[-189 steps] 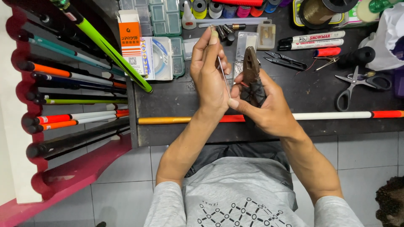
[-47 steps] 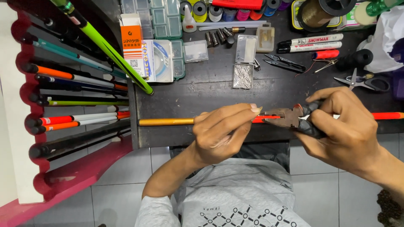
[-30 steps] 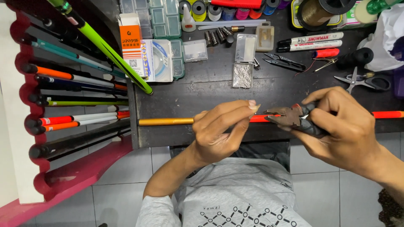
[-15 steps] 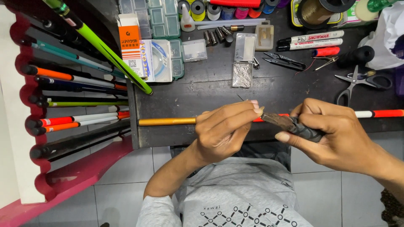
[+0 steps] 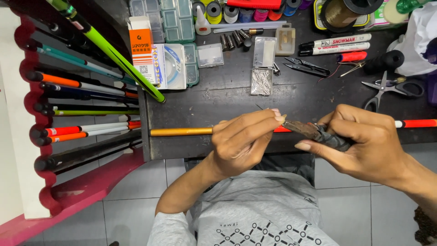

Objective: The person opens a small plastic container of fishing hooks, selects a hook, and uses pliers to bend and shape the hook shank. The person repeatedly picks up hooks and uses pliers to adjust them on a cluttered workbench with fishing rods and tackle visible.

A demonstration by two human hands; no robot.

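Note:
My right hand (image 5: 364, 143) grips a pair of dark-handled pliers (image 5: 318, 133), whose jaws point left toward my left fingertips. My left hand (image 5: 243, 139) pinches something very thin at the plier tips; a fine wire seems to stick up near the fingers, too small to be sure of. Both hands hover over a long rod (image 5: 182, 131) lying across the front of the black table (image 5: 218, 98). The rod is gold at the left and red and white at the right.
A red rack (image 5: 27, 132) at the left holds several rods, one bright green (image 5: 114, 50). On the table stand clear compartment boxes (image 5: 175, 18), an orange carton (image 5: 143, 50), thread spools (image 5: 214, 9), a clear packet of small metal parts (image 5: 262, 75), markers (image 5: 341, 43), snips (image 5: 307, 66) and scissors (image 5: 387, 86).
My hands went from raised over the table to low by the rod. In the last second the pliers slid left and leveled out, meeting my left fingertips.

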